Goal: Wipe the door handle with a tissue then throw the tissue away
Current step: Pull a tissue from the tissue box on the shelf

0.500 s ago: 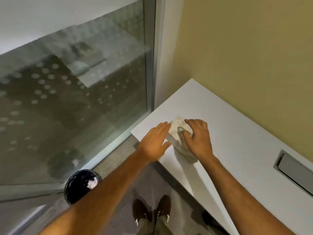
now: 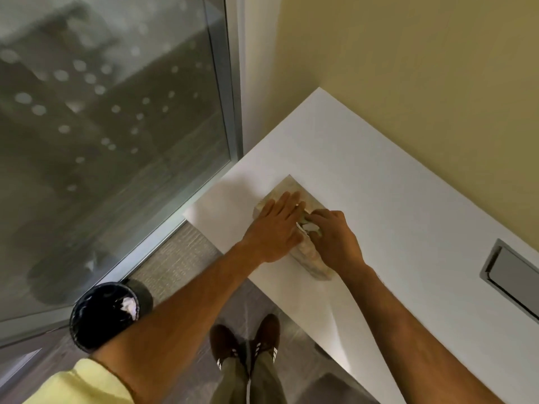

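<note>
Person stands at a white counter set against a yellow wall, both bare forearms reaching forward. A marbled beige tissue box lies on the counter near its left corner, long side running diagonally away from the edge. Left hand lies flat on top of the box, palm down, fingers straight and close together, holding nothing, only pressing. Right hand is at the box's top opening, fingers curled narrow and pinched around a small tuft of white tissue that shows between the two hands; the tuft stays at the slot, not clear of the box. How much tissue is out cannot be told. On the floor to the left, below the counter, a round black bin with a dark liner holds a bit of white crumpled stuff. Behind it a glass panel with pale dots, framed in grey metal. A grey metal flap is set flush in the counter far right, well apart from the box. Brown shoes with white stripes below, yellow sleeve at lower left.
</note>
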Demonstrator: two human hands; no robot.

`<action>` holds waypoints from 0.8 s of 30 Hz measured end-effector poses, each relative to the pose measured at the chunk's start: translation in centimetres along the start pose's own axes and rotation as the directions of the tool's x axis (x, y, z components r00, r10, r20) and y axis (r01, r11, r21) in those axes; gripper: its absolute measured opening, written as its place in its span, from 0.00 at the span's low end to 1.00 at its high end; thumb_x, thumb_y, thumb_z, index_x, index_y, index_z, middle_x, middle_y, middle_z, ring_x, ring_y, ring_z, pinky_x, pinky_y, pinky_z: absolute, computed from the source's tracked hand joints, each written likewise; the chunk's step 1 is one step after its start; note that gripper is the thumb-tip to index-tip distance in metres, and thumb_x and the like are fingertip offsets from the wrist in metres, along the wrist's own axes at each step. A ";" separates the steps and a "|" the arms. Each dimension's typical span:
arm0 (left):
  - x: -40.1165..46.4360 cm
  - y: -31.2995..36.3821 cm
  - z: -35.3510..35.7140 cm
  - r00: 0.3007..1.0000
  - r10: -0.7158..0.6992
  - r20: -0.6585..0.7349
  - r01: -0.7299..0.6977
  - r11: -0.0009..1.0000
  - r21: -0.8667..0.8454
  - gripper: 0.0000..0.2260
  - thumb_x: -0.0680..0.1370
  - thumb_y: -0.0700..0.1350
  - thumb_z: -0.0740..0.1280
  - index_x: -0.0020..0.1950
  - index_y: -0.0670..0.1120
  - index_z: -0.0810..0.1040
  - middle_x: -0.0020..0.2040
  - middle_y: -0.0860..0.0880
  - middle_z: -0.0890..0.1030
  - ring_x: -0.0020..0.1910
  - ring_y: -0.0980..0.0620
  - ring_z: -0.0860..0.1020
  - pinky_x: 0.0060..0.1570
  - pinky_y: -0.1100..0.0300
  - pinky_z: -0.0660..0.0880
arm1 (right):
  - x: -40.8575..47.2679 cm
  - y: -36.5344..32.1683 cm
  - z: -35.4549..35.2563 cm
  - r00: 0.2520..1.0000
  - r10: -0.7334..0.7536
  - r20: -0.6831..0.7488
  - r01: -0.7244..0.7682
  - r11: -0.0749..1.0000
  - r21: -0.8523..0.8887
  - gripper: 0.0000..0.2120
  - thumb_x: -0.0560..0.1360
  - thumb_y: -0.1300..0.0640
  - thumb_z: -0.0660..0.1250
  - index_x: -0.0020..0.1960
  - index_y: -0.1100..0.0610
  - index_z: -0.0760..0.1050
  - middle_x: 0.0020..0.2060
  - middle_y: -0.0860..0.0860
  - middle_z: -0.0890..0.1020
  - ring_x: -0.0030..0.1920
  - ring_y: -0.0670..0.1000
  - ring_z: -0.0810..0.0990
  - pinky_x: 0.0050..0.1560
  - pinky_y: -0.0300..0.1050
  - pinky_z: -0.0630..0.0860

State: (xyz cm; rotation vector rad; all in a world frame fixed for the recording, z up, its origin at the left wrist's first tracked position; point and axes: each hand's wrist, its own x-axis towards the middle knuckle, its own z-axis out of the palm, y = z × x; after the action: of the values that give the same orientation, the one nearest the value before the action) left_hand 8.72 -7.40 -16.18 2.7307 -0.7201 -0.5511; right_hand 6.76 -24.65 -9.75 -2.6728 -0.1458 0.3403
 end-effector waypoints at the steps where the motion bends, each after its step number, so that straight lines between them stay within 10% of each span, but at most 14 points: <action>1: 0.0 -0.1 0.2 1.000 -0.005 0.001 0.005 1.000 0.009 0.34 0.87 0.62 0.48 0.89 0.49 0.44 0.88 0.48 0.38 0.87 0.47 0.36 0.83 0.49 0.36 | 0.2 0.2 0.2 1.000 0.021 0.003 -0.021 1.000 -0.019 0.12 0.79 0.60 0.69 0.61 0.53 0.82 0.60 0.48 0.82 0.61 0.54 0.74 0.49 0.43 0.74; 17: -0.7 0.6 -1.4 1.000 -0.016 -0.003 0.016 1.000 -0.003 0.33 0.87 0.60 0.52 0.89 0.49 0.47 0.88 0.47 0.41 0.87 0.45 0.41 0.85 0.46 0.46 | -1.1 -1.3 -3.7 0.980 0.041 -0.193 0.009 0.968 0.251 0.08 0.80 0.61 0.66 0.53 0.55 0.83 0.49 0.50 0.86 0.49 0.53 0.83 0.53 0.51 0.80; 24: -6.3 3.1 -8.1 0.888 0.113 -0.445 -0.165 0.983 -0.081 0.25 0.79 0.53 0.73 0.71 0.38 0.82 0.70 0.40 0.82 0.68 0.36 0.82 0.68 0.38 0.78 | -3.3 -5.0 -7.8 0.979 0.013 -0.202 0.087 0.875 0.477 0.07 0.79 0.66 0.66 0.52 0.60 0.83 0.44 0.47 0.83 0.43 0.41 0.80 0.44 0.24 0.74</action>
State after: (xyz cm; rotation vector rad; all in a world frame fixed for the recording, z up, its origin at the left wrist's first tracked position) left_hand 5.75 -5.51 -6.04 2.5284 -0.7270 0.0619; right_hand 5.37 -23.84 -0.07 -2.1827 -0.0407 0.0755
